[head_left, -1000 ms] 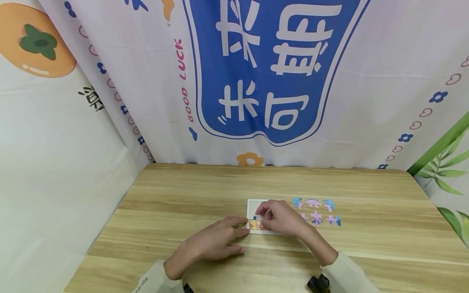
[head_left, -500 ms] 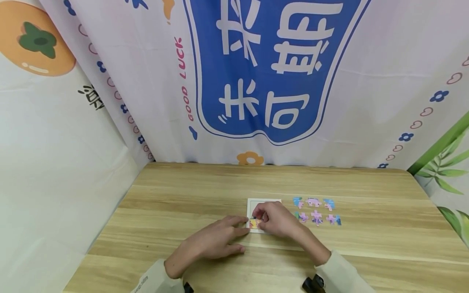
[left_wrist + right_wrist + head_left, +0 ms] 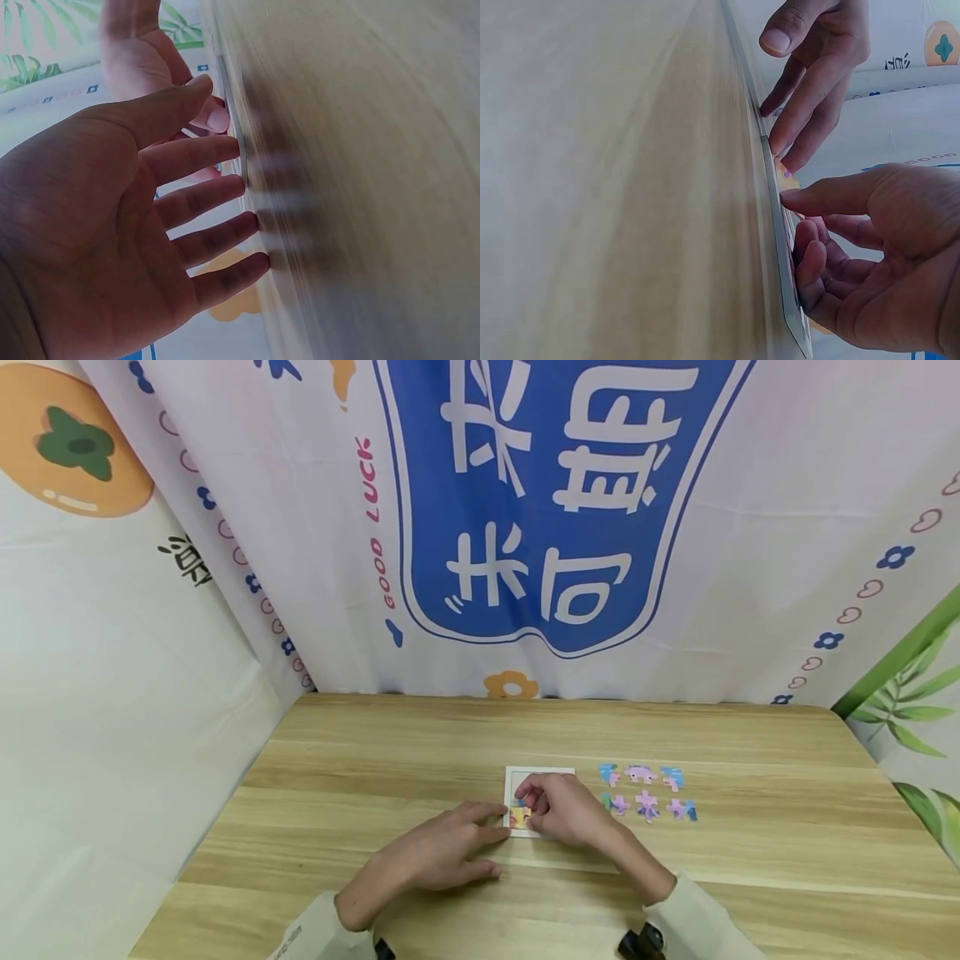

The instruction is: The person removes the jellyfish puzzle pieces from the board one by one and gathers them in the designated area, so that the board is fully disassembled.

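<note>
A small white puzzle board [image 3: 551, 770] lies on the table, with yellow-orange puzzle pieces [image 3: 517, 818] in its near left corner. My left hand [image 3: 442, 847] rests at the board's left side, fingers straight and fingertips touching its edge. Over the board, my right hand [image 3: 566, 810] has its fingers curled and its thumb low, pinching a puzzle piece [image 3: 520, 803] at the yellow-orange ones; the hand hides most of that piece. In the right wrist view, the thumb of the right hand [image 3: 885, 247] touches the board's surface.
Two rows of loose pink, purple and blue puzzle pieces [image 3: 647, 807] lie on the wooden table [image 3: 360, 752] to the right of the board. A printed curtain [image 3: 637, 668] hangs along the table's back edge.
My right hand has shifted slightly left over the board, then stayed nearly in place with small finger movements. My left hand has kept still.
</note>
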Demonstrator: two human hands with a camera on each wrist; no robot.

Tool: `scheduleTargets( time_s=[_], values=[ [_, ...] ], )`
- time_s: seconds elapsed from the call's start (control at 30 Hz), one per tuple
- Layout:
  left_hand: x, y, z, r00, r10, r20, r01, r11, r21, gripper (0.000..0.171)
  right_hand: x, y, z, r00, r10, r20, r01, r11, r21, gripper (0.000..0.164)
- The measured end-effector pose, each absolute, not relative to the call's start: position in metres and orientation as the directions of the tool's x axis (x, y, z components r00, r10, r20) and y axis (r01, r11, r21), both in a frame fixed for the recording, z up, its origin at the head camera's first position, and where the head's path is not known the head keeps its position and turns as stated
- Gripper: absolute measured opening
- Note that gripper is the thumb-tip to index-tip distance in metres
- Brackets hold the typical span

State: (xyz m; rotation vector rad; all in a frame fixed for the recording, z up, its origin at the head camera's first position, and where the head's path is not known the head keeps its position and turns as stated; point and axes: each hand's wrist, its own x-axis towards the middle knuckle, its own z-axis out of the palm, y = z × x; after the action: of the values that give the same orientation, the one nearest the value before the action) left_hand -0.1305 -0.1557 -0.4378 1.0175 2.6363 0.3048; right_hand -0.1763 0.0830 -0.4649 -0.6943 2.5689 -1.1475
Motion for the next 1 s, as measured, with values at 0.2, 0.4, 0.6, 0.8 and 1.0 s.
scheduleTargets(
  time_s=[0.2,0.4,0.6,0.8,1.0],
  values=[
    [-0.131,-0.1564,-0.4387,-0.705,0.683,-0.193,0.621,0.725,0.298,0.054,-0.1763,0.0839,-0.4663,-0.847,-0.531,-0.02,-0.338,0.569,-0.75,0.022],
    [-0.1317,-0.157,-0.4401,-0.701,0.688,-0.186,0.629,0.72,0.293,0.054,-0.176,0.0848,-0.4686,-0.844,-0.536,0.021,-0.363,0.541,-0.758,0.013],
    [-0.1312,-0.1573,-0.4399,-0.697,0.693,-0.183,0.635,0.715,0.291,0.053,-0.1751,0.0841,-0.4695,-0.845,-0.534,0.034,-0.365,0.53,-0.766,0.013],
    [-0.1311,-0.1574,-0.4401,-0.701,0.689,-0.186,0.628,0.719,0.298,0.052,-0.1741,0.0856,-0.468,-0.84,-0.542,0.026,-0.341,0.491,-0.802,0.012],
    [-0.1313,-0.1578,-0.4404,-0.704,0.684,-0.191,0.622,0.724,0.3,0.051,-0.1714,0.0922,-0.4676,-0.827,-0.563,0.005,-0.306,0.442,-0.843,0.014]
  ],
)
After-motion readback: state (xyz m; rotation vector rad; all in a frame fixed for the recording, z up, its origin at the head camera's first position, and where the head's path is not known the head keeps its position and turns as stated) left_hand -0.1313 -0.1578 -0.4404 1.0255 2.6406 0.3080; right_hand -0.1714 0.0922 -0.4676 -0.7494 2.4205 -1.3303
